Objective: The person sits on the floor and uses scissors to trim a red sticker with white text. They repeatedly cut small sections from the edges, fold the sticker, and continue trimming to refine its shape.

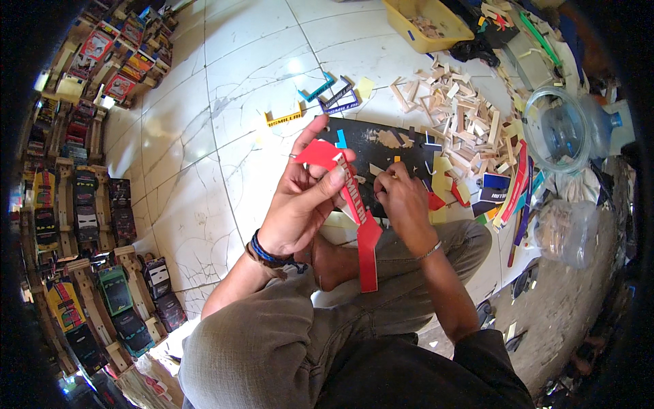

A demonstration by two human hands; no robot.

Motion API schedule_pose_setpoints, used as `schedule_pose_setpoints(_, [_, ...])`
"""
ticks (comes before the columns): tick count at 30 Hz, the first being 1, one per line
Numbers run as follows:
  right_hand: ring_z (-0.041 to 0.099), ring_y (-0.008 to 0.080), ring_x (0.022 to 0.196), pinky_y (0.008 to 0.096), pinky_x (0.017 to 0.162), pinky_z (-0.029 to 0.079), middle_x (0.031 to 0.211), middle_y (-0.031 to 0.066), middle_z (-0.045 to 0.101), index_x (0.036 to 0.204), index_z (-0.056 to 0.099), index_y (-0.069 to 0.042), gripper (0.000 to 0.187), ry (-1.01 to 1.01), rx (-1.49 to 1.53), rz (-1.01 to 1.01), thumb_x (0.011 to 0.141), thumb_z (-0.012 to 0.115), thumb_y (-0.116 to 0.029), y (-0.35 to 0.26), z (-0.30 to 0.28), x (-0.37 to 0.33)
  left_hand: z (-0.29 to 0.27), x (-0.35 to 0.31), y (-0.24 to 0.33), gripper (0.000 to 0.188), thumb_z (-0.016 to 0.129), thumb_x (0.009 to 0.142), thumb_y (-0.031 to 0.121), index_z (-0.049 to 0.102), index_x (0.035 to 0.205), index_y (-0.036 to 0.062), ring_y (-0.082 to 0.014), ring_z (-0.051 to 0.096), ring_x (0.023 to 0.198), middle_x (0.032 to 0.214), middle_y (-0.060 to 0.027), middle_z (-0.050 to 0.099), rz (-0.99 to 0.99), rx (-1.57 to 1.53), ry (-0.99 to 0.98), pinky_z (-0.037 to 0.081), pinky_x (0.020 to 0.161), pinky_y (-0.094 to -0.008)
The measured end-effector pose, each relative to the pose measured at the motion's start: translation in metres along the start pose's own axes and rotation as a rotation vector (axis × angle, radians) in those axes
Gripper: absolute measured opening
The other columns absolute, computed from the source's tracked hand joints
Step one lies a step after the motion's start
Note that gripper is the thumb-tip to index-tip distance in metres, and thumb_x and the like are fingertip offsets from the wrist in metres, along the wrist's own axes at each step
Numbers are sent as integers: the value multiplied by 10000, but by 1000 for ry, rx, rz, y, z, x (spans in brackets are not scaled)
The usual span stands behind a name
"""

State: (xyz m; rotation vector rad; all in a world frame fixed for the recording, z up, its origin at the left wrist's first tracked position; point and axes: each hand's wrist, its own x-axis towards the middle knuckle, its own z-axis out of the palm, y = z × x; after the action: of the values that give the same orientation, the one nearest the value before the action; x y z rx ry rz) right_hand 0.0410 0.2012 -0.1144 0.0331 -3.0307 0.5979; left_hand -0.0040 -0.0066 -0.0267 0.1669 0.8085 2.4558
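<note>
My left hand point(300, 194) grips a red printed strip point(351, 191) with white lettering, thumb pressed on its face. The strip bends at both ends: one flap lies over my fingers and the other hangs down over my lap. Beside it, my right hand point(403, 198) is closed in a pinch above a black board point(375, 133); what its fingertips hold, if anything, I cannot make out. The board bears a blue cut piece point(340, 140), crumbs of pale material and small scraps. A yellow sheet point(441, 178) lies at its right edge.
Many small wooden blocks point(463, 112) are heaped right of the board. Beyond lie folded yellow point(284, 117) and blue strips. A yellow tub point(429, 27) stands far right, near a clear plastic bottle point(558, 123). Wooden toy trucks point(85, 204) line the left.
</note>
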Motion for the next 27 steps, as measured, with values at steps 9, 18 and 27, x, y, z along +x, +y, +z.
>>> schedule_pose_setpoints(9, [652, 196, 866, 343, 779, 507, 1040, 65, 666, 998, 698, -71, 146, 26, 567, 78, 868, 725, -131, -14, -38, 3, 10, 1, 6, 1056, 696, 892, -67, -8, 1625, 221, -138, 634, 1005, 1145, -107, 664, 244, 549, -9, 553, 888, -304])
schedule_pose_setpoints(18, [625, 303, 1036, 405, 882, 485, 1136, 138, 664, 1206, 590, -37, 468, 140, 722, -108, 847, 795, -256, -63, -82, -19, 13, -2, 6, 1191, 778, 814, -54, -75, 1614, 168, -184, 680, 940, 1036, -126, 696, 346, 683, -156, 569, 881, -331])
schedule_pose_setpoints(27, [645, 265, 1037, 380, 920, 486, 1107, 101, 702, 1103, 669, -38, 332, 239, 621, -231, 802, 800, -88, -63, -92, -21, 15, -6, 11, 1224, 850, 777, 23, -40, 1612, 116, -227, 695, 978, 1014, -134, 708, 409, 706, -128, 566, 914, -369])
